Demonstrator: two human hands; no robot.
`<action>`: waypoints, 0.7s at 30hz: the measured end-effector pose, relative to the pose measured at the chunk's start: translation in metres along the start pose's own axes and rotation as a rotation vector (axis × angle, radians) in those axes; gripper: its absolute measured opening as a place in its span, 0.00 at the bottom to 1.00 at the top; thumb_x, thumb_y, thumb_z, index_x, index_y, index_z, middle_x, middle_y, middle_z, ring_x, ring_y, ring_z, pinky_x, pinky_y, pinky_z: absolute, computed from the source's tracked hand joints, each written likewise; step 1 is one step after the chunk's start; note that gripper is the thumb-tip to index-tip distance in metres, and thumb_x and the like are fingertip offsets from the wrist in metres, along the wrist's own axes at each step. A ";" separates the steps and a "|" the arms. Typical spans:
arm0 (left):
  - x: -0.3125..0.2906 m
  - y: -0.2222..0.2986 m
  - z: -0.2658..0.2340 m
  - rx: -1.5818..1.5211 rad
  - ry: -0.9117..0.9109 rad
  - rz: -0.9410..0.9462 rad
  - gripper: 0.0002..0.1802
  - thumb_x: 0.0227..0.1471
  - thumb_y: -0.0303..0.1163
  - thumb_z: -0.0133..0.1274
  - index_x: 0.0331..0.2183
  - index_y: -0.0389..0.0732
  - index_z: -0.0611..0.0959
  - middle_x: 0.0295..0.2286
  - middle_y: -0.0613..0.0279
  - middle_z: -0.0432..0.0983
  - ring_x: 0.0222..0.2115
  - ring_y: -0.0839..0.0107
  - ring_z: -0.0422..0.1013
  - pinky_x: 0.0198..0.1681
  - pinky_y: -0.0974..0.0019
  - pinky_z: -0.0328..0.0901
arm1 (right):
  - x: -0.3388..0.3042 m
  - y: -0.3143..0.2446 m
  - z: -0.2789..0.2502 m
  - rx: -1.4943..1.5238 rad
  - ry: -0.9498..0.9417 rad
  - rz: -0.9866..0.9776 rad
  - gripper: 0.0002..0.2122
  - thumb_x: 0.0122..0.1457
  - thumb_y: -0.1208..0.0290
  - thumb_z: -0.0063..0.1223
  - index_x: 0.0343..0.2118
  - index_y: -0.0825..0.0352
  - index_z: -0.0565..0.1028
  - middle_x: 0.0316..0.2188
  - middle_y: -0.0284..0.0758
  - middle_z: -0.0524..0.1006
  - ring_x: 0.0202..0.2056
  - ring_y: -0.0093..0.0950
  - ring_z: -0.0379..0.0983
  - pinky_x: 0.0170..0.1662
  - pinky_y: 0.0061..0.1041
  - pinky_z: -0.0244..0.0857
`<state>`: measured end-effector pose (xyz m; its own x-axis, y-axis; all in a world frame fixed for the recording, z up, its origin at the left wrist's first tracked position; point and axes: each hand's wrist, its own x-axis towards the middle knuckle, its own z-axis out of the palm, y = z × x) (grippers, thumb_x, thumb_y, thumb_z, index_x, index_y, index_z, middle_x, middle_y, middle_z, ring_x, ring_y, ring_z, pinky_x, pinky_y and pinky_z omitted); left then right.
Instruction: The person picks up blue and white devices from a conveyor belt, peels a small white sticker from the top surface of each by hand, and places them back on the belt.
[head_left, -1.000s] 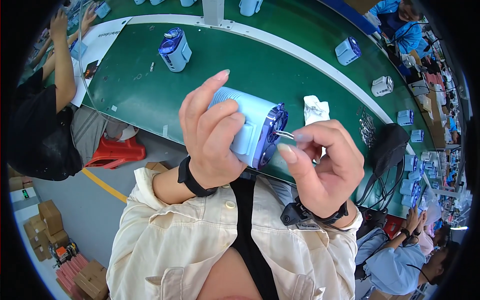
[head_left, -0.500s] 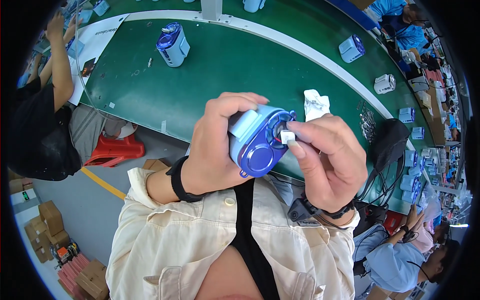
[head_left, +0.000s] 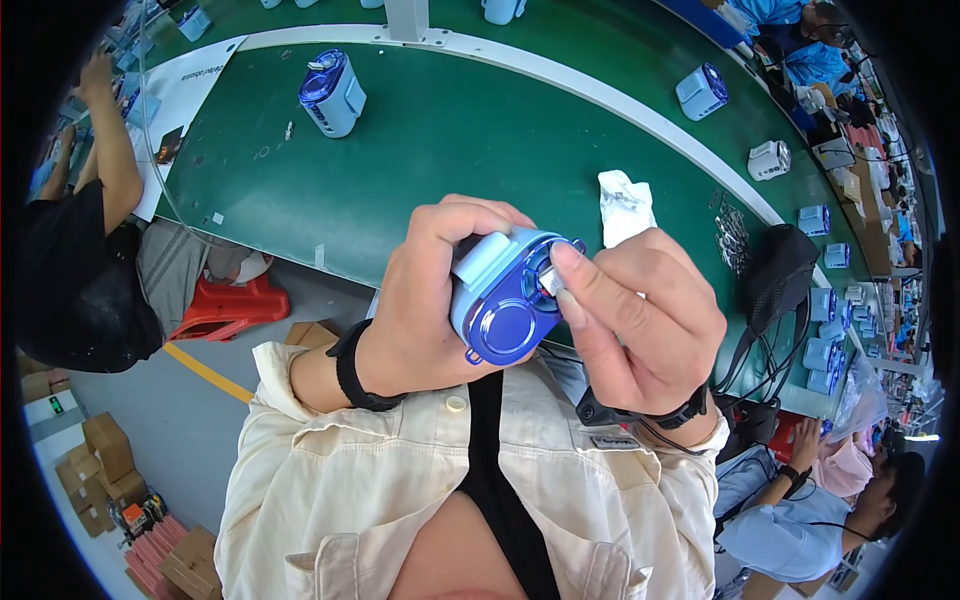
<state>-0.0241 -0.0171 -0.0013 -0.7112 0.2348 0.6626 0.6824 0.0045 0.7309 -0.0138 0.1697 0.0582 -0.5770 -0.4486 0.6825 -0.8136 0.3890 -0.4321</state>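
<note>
Wrapped around a light blue oval device (head_left: 503,328) with a glossy dark blue end face is my left hand (head_left: 415,285). That end face tilts up towards me and has a round ring beside a round opening. Between thumb and index finger, my right hand (head_left: 650,315) pinches a small white tag-like piece (head_left: 550,281) at the opening. The fingertips partly hide both piece and opening. Beyond my right hand lies a crumpled white cloth or paper (head_left: 625,205) on the green table (head_left: 450,130).
A similar blue device (head_left: 333,95) stands farther back on the table. At right are a pile of small metal parts (head_left: 732,235) and a black bag (head_left: 775,275) with cables. More devices line a raised white rail (head_left: 590,85). Co-workers sit left and right; a red stool (head_left: 235,305) is at left.
My right fingers have moved left with the white piece, closer into the round opening. The device has shifted slightly left and down in my left hand's grip.
</note>
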 end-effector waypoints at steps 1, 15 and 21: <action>-0.001 0.000 -0.001 0.009 -0.003 -0.008 0.39 0.33 0.26 0.70 0.45 0.37 0.64 0.39 0.49 0.72 0.38 0.58 0.74 0.39 0.63 0.69 | 0.000 0.000 0.000 -0.028 -0.017 -0.028 0.17 0.44 0.81 0.60 0.41 0.75 0.79 0.26 0.37 0.73 0.23 0.28 0.67 0.25 0.24 0.60; -0.004 -0.021 0.004 -0.149 0.029 0.103 0.39 0.34 0.26 0.70 0.46 0.39 0.64 0.41 0.50 0.68 0.43 0.56 0.71 0.42 0.61 0.68 | -0.019 0.011 0.008 0.704 -0.051 0.505 0.22 0.58 0.67 0.55 0.53 0.74 0.71 0.47 0.42 0.69 0.43 0.29 0.68 0.46 0.26 0.63; -0.007 -0.020 0.002 0.015 -0.003 0.155 0.41 0.37 0.31 0.71 0.47 0.39 0.62 0.43 0.51 0.65 0.46 0.53 0.70 0.47 0.56 0.66 | -0.016 0.005 0.021 0.840 0.005 0.591 0.25 0.61 0.65 0.50 0.59 0.72 0.64 0.56 0.45 0.63 0.56 0.34 0.62 0.57 0.30 0.57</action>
<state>-0.0324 -0.0167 -0.0214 -0.5970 0.2366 0.7666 0.7863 -0.0170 0.6176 -0.0098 0.1619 0.0331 -0.9030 -0.3639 0.2286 -0.1882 -0.1432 -0.9716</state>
